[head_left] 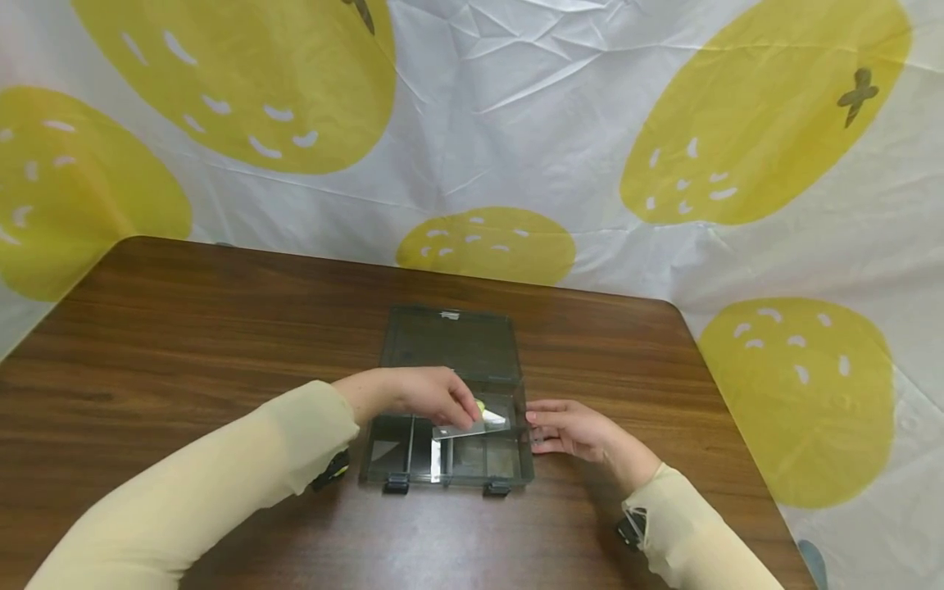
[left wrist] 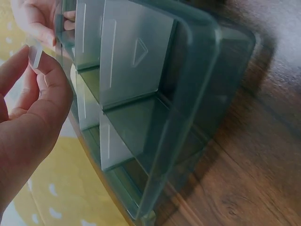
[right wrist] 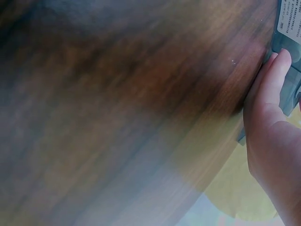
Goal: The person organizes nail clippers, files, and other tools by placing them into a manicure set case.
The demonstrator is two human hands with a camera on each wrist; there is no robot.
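On the dark brown wooden bench (head_left: 184, 328) the left hand (head_left: 416, 395), in a pale yellow sleeve, reaches over the smoky-grey translucent plastic compartment box (head_left: 450, 447), whose lid (head_left: 450, 344) lies open flat beyond the fingertips. The thumb and fingers (left wrist: 44, 89) are pressed together in a pinch on a thin clear plastic divider strip (head_left: 472, 428), held just above the box's middle compartments (the wrist view shows its top edge peeping out between thumb and forefinger). Just beyond those fingertips, inside a right-hand compartment, lies a small yellow-and-white item (head_left: 488, 415), too small to tell more. Below the fingers, fixed clear dividers stand upright between the compartments, and two latches sit on the near wall.

The right hand (head_left: 571, 430) lies on the bench against the box's right wall, fingers (right wrist: 277, 70) straight and close together, their tips touching the plastic. Behind the bench hangs a white cloth with big yellow fruit shapes (head_left: 737, 123).
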